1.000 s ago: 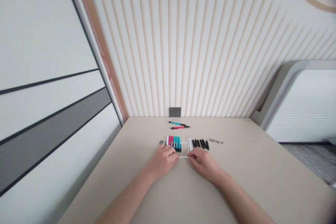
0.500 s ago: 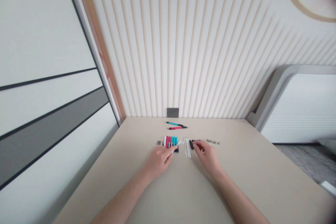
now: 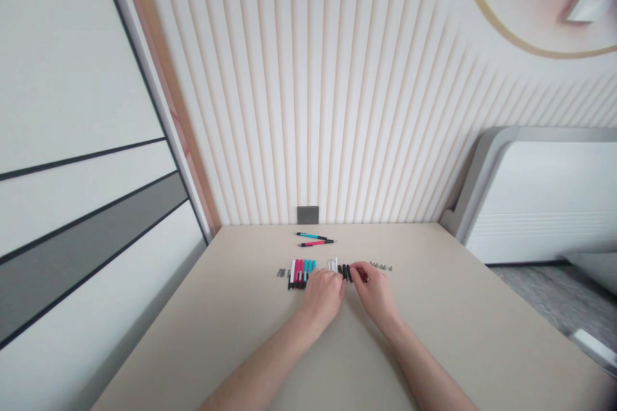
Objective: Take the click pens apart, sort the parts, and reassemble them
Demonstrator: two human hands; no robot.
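My left hand (image 3: 324, 295) is closed, knuckles up, over the near ends of the white refill tubes (image 3: 333, 264). Its fingertips come down beside the black pen grips (image 3: 344, 271), and whatever they hold is hidden. From the other side, my right hand (image 3: 376, 289) pinches at the right end of these grips, thumb and index finger on a black one. To the left lies a row of pen barrels, with white, pink (image 3: 299, 266) and blue (image 3: 309, 264) ones side by side. Black parts sit at their near ends, partly covered by my left hand.
Two assembled pens, one blue (image 3: 311, 236) and one pink (image 3: 315, 243), lie farther back. Small metal tips (image 3: 383, 266) are right of my right hand, small dark clips (image 3: 281, 273) at the far left. The table (image 3: 231, 308) meets a ribbed wall with a dark socket (image 3: 307, 214).
My left hand has moved right, from the barrels to the refill tubes and black grips; the thin white piece it held no longer shows. My right hand stays by the grips. The view has shifted slightly.
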